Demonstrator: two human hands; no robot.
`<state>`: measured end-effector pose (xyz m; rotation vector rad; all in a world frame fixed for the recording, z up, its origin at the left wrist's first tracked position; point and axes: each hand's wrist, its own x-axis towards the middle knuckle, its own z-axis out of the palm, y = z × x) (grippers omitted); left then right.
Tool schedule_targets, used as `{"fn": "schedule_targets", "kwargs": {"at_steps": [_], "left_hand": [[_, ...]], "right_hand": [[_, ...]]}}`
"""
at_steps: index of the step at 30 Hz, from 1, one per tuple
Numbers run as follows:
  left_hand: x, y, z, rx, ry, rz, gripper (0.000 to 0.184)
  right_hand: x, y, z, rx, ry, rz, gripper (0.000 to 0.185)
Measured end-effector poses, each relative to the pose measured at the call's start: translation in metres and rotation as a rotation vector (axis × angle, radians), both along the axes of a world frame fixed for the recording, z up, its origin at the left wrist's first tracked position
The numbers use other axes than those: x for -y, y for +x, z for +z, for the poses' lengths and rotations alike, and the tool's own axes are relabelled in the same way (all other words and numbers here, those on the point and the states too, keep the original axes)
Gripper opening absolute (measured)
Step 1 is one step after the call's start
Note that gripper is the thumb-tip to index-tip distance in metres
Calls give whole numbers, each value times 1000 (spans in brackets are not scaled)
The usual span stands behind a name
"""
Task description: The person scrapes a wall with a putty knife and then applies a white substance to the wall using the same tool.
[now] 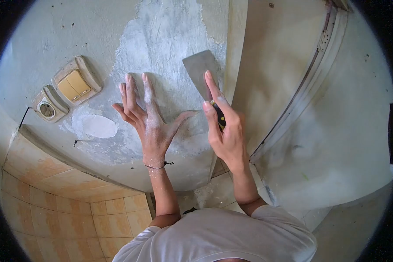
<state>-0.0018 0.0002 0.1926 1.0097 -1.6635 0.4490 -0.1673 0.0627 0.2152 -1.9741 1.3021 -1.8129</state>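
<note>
My left hand (150, 120), dusted white, has its fingers spread against the scraped grey-white patch of the wall (161, 48). A thin dark string circles that wrist. To its right, my right hand (227, 131) grips a putty knife (203, 72) by its black and yellow handle, which the fingers partly hide. The index finger lies along the wide metal blade, which points up and to the left over the patch near the wall's right edge.
A double light switch (74, 85) and a round socket (48, 108) are on the wall at left, near a smooth white oval patch (100, 126). Orange-beige tiles (70, 218) cover the lower left. A pale door (327, 144) stands at right.
</note>
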Motion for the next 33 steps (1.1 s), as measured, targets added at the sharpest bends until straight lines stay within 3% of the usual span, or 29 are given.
{"fn": "schedule_targets", "kwargs": {"at_steps": [29, 33], "left_hand": [[-3, -1, 0, 10, 21, 14, 136], [-3, -3, 3, 10, 2, 8, 137]], "right_hand": [[-2, -7, 13, -40, 36, -22, 46], [6, -14, 10, -73, -62, -59, 48]]}}
